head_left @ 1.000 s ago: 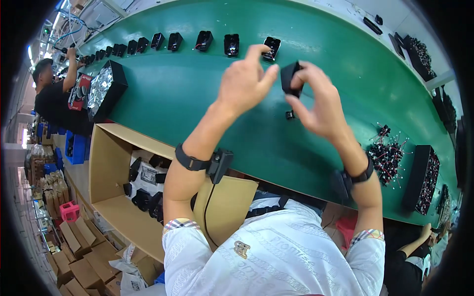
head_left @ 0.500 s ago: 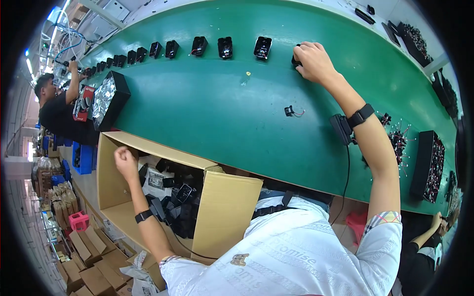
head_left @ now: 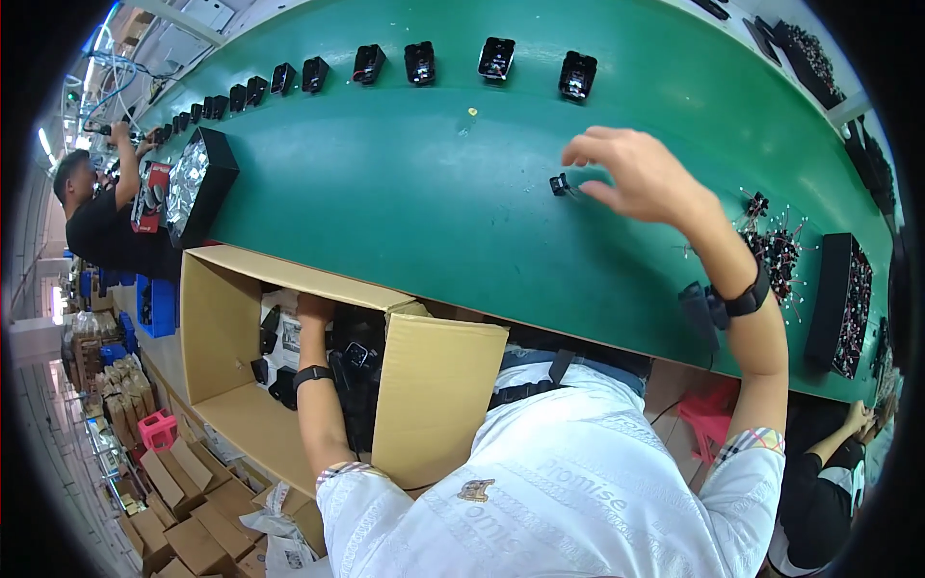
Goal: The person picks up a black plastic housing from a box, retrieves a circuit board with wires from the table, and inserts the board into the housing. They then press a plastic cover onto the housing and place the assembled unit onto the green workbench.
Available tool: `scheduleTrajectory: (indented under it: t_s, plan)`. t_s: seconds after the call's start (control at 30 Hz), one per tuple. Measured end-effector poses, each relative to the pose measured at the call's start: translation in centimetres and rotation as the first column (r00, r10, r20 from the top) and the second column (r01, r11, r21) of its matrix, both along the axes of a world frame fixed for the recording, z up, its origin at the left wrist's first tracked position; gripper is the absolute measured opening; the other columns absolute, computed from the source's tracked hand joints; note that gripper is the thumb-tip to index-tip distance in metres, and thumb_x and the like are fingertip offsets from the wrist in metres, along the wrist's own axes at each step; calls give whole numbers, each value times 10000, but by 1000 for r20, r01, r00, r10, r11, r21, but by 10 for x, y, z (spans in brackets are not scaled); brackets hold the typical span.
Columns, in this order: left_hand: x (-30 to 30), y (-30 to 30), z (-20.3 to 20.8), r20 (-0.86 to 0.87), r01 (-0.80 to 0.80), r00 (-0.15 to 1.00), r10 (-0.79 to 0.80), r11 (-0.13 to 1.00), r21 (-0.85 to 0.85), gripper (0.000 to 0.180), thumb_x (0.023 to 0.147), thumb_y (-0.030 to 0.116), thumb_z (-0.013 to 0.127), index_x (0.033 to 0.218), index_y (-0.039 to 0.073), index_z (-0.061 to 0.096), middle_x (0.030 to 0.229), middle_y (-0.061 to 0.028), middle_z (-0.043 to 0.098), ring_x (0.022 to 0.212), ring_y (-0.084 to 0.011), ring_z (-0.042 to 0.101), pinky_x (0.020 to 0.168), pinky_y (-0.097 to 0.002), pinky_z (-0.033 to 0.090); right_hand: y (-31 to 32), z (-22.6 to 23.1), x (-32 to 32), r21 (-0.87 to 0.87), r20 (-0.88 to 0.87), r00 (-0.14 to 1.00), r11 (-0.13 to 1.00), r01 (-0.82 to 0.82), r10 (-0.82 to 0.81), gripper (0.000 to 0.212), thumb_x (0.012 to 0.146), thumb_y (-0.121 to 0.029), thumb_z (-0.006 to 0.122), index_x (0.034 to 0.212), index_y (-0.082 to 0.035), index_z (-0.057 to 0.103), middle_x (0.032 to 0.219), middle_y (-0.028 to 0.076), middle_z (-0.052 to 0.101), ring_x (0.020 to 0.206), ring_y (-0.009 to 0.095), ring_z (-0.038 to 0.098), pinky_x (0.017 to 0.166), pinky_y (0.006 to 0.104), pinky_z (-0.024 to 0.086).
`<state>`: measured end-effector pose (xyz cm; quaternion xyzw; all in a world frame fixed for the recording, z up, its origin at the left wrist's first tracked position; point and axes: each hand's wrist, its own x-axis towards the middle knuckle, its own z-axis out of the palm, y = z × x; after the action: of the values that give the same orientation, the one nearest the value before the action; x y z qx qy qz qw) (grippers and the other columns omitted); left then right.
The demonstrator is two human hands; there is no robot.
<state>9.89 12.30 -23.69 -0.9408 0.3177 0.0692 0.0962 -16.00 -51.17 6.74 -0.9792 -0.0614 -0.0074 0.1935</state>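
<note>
My right hand hovers over the green table with thumb and fingers apart, holding nothing. Just left of its fingertips lies a small black part with thin wires. My left hand reaches down into an open cardboard box at the table's near edge; its fingers are hidden there. Around that wrist, black plastic housings lie loose in the box. Beyond my right hand, a black housing stands at the right end of a row of similar housings.
A black tray of silvery pieces stands at the table's left. At right lie a heap of wired parts and a black box of similar parts. Co-workers sit at left and lower right. A pink stool is under the table.
My right hand has left the row's end housing and come nearer, to the small wired part, opening. My left hand has gone from above the cardboard box down into it.
</note>
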Motion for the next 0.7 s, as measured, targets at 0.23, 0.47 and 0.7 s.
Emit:
scheduleTrajectory:
  t_s: [0.23, 0.47, 0.7]
  plan:
    - [-35, -33, 49, -264, 30, 964, -29, 1000, -1, 604, 929, 458, 605, 1384, 63, 565, 1379, -196, 609, 1234, -396, 596, 1000, -468, 511, 25, -57, -11, -49, 174, 984, 998, 35, -26, 241, 866, -89, 700, 1103, -113, 664, 1060, 85, 649, 970, 317, 641, 845, 422, 541]
    - [-88, -34, 74, -351, -343, 899, 263, 920, -188, 671, 867, 467, 733, 1353, 35, 570, 1255, -232, 675, 1169, -405, 636, 968, -447, 515, 22, -57, -22, 353, 68, 972, 917, 187, -225, 156, 907, -173, 689, 910, -17, 687, 738, 120, 674, 685, 294, 661, 662, 390, 537]
    - [-94, -53, 105, -413, -443, 860, 299, 839, -316, 537, 825, 333, 799, 1233, 14, 658, 1207, -233, 695, 1135, -388, 663, 917, -436, 534, 6, -63, -34, 227, 12, 945, 921, 316, -327, 249, 929, -241, 680, 821, -17, 687, 649, 158, 615, 573, 321, 579, 585, 431, 480]
